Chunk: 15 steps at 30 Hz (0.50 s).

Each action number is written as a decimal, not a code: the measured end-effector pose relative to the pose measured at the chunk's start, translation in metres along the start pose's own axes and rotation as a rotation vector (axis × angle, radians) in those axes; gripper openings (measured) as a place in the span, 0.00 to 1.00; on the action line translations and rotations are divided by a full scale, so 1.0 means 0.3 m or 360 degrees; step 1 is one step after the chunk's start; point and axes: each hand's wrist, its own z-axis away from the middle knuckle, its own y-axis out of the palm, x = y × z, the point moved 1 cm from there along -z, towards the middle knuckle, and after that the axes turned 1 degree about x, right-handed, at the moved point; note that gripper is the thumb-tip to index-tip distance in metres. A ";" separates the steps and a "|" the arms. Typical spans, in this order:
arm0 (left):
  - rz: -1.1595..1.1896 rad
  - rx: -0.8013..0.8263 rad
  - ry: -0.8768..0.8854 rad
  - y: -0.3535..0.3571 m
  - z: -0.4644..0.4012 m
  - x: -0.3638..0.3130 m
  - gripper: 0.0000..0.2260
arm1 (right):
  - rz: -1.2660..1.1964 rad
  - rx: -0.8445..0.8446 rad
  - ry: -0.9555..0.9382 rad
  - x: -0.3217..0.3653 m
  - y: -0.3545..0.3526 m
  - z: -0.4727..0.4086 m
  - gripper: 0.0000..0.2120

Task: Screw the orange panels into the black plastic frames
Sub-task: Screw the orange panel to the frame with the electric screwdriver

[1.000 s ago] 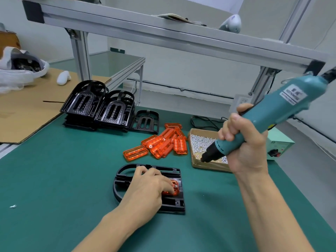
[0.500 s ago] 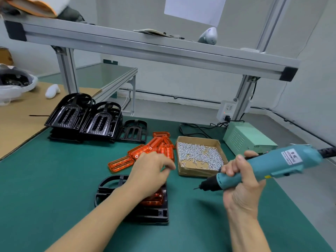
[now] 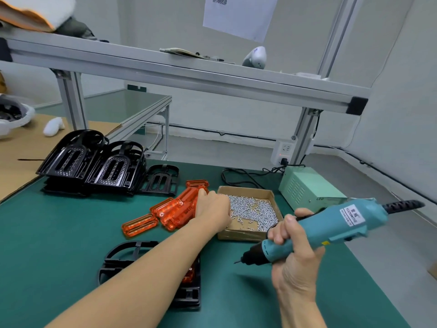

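The left hand has left the black plastic frame it was pressing on a second ago and now reaches to the back of the green tabletop, over the near-left corner of the cardboard box of screws, just beside the pile of orange panels. Its fingers point down into the box and are hidden behind the back of the hand, so I cannot tell whether they are apart or already pinching a screw.

The right hand is clamped around the teal electric screwdriver, which has come down from its raised position to sit low over the mat, bit pointing left toward the frame, touching nothing.

The frame lies near the front edge of the tabletop, largely under the left forearm, with an orange panel seated in its right side; only a sliver of orange shows. Whether any screw is already in it cannot be seen.

My reading: the panel is placed, and the work has shifted from positioning to fetching a fastener, so the driving step comes next. More frames are stacked at the back-left corner, so most of the job looks still ahead.
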 end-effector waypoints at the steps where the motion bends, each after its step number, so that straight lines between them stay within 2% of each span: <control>1: -0.0049 0.0002 -0.0004 0.003 -0.004 -0.005 0.06 | 0.0001 0.0000 0.0002 0.000 0.000 0.001 0.08; 10: -0.0176 -0.0044 -0.0017 0.026 -0.011 -0.020 0.02 | -0.0012 0.0005 0.0017 -0.001 0.002 0.005 0.09; 15: -0.0291 -0.0081 -0.0001 0.028 -0.016 -0.028 0.08 | -0.0008 0.0009 0.0025 -0.001 0.001 0.006 0.09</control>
